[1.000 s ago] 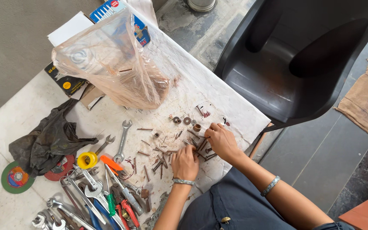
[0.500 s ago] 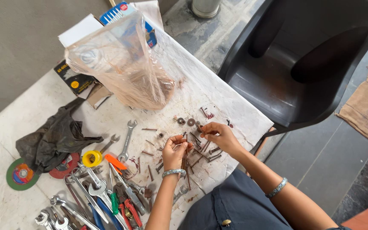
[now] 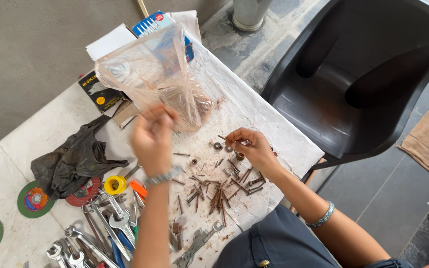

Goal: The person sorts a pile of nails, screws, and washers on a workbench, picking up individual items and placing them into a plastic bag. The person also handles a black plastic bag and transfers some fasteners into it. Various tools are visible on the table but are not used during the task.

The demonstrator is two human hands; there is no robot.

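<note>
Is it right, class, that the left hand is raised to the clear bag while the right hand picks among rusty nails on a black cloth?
No: in the head view the cloth under the nails is white. The left hand is raised at the clear bag, and the right hand picks among the nails.

A white worktop (image 3: 26, 144) carries a white cloth (image 3: 254, 114), with rusty nails (image 3: 219, 191) scattered on the cloth beside a clear bag (image 3: 160, 74). Left of the nails lie a black rag (image 3: 70, 161), a yellow tape roll (image 3: 115, 184), wrenches (image 3: 110, 223) and green discs (image 3: 33, 198). Boxes (image 3: 100, 92) sit behind the bag.
</note>
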